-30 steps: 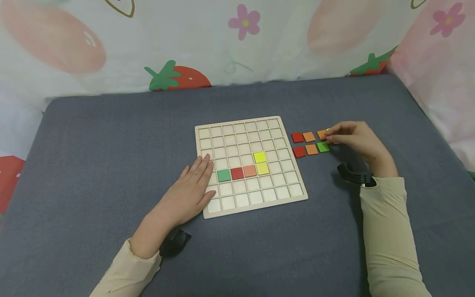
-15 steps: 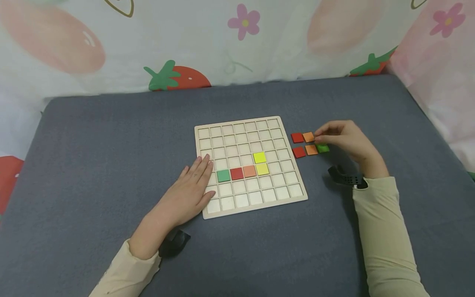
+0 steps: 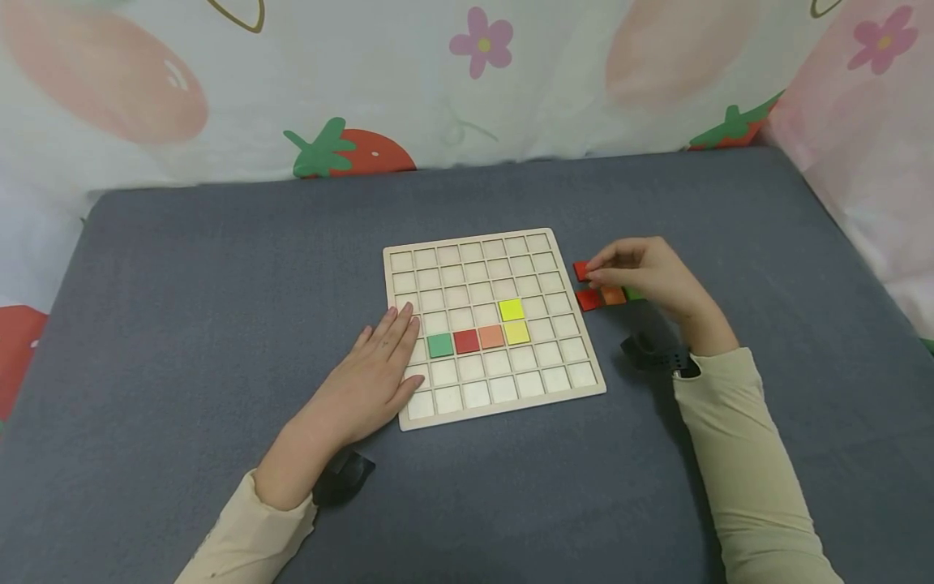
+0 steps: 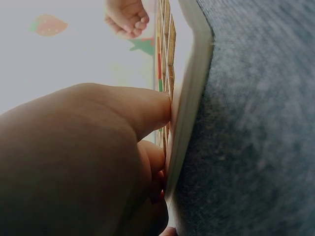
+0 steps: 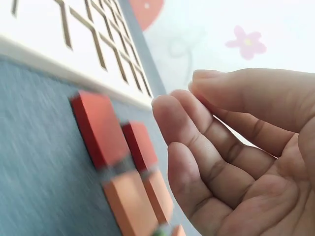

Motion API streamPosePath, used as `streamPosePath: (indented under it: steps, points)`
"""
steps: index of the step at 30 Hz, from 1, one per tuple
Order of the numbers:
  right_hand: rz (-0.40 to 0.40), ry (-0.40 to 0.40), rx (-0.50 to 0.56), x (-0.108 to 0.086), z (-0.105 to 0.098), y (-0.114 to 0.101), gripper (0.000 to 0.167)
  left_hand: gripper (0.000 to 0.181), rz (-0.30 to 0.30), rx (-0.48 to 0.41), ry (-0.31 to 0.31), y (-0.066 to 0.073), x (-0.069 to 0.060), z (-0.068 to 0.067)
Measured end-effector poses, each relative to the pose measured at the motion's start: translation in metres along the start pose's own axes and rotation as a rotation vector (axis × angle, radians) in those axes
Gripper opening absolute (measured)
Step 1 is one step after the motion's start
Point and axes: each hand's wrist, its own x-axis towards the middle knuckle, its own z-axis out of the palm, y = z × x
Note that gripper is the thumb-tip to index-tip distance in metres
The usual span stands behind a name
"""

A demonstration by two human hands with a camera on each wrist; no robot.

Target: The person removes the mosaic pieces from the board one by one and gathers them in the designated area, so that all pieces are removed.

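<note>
Hovering my right grip (image 3: 649,280) over loose tiles (image 3: 588,301) just right of the board (image 3: 485,315): fingertips near thumb, can't tell if anything's pinched. Left grip (image 3: 372,377), fingers straight, rests on the board's left edge. Risk: skimming low could scatter tiles or jam one against the board's rim. Free desk (image 3: 467,199) beyond the board's far edge.

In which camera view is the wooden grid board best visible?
The head view: there the wooden grid board is nearly whole, only partly covered by the left hand. The left wrist view shows its edge and a narrow strip of grid; the right wrist view, only part of its rim and grid.
</note>
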Motion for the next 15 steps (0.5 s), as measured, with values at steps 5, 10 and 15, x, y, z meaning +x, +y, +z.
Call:
streamPosePath:
  steps: [5, 10, 15]
  points:
    - [-0.009, -0.023, 0.019, 0.003, 0.010, -0.003, 0.020, 0.065, 0.000, -0.004, -0.002, 0.001, 0.001, 0.000]
    - [-0.018, -0.020, 0.044, 0.005, 0.018, -0.005, 0.021, 0.066, -0.003, -0.002, -0.006, 0.001, 0.001, 0.000]
    - [-0.039, -0.008, -0.004, 0.006, 0.027, -0.008, 0.019, 0.066, -0.003, -0.009, -0.007, 0.001, 0.002, 0.000]
